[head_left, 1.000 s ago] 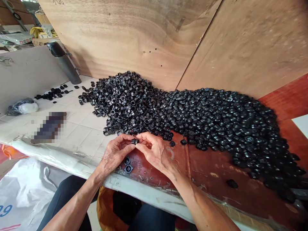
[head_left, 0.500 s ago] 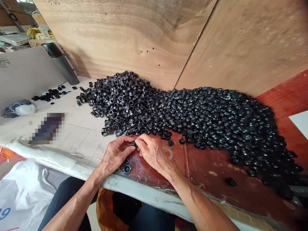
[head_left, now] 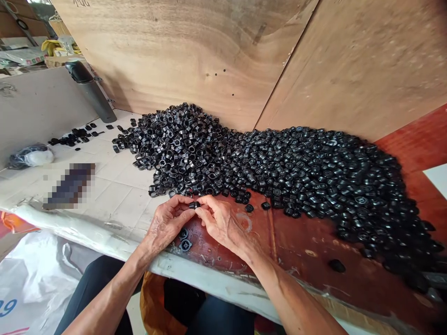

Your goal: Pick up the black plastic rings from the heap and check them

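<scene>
Between my left hand (head_left: 166, 223) and my right hand (head_left: 223, 224), a small black plastic ring-shaped part (head_left: 194, 204) is pinched at the fingertips of both. A huge heap of similar black parts (head_left: 265, 170) spreads just beyond my fingers, across the tabletop. Two finished-looking round black parts (head_left: 185, 239) lie on the reddish-brown board (head_left: 300, 237) right below my hands. Several stray pieces, such as one (head_left: 249, 208), sit close to my right fingertips.
Plywood panels (head_left: 174, 56) rise behind the heap. To the left lie a white tiled surface (head_left: 115, 195), a dark flask (head_left: 91, 91), a small group of black parts (head_left: 77, 135), a plastic bag (head_left: 30, 157) and a pixelated item (head_left: 70, 186). A white sack (head_left: 35, 284) sits below the table edge.
The black part shows more between my fingertips than half a second ago, when my fingers mostly covered it. My hands stay in nearly the same place, and the view shifts slightly.
</scene>
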Available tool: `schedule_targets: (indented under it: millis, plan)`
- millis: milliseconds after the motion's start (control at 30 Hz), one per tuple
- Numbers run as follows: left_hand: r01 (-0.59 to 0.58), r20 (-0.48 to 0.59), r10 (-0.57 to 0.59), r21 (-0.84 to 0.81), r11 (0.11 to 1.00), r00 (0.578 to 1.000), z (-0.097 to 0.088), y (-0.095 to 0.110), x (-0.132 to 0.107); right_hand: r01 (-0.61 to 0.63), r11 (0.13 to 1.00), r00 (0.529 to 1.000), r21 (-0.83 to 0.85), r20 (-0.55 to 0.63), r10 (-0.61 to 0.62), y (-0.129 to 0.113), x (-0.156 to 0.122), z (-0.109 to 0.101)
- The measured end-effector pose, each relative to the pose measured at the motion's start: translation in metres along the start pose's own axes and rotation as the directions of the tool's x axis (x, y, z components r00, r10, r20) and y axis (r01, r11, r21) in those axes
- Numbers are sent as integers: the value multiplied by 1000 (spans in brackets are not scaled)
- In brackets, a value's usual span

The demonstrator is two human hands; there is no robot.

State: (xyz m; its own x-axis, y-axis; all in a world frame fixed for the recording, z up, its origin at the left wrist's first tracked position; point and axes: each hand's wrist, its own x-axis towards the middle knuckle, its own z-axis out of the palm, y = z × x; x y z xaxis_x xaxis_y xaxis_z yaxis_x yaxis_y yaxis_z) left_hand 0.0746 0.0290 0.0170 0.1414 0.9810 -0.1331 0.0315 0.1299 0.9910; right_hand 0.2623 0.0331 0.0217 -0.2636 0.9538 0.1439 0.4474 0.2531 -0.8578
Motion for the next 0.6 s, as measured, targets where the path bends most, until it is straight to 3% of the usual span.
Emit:
schedule_targets:
  millis: [200, 367, 600]
  plan:
    - [24, 19, -24, 19, 1000, 1000, 2, 3, -1, 31, 999, 997, -7, -66, -31, -6, 0, -3]
    - [10, 4, -10, 11, 1000, 1000, 4, 9, -3, -61, 995, 998, 73, -19, 62, -11, 1, -5]
    - [8, 4, -8, 37, 999, 1000, 3, 8, -3, -46, 997, 999, 68, -1, 46, -5, -1, -3]
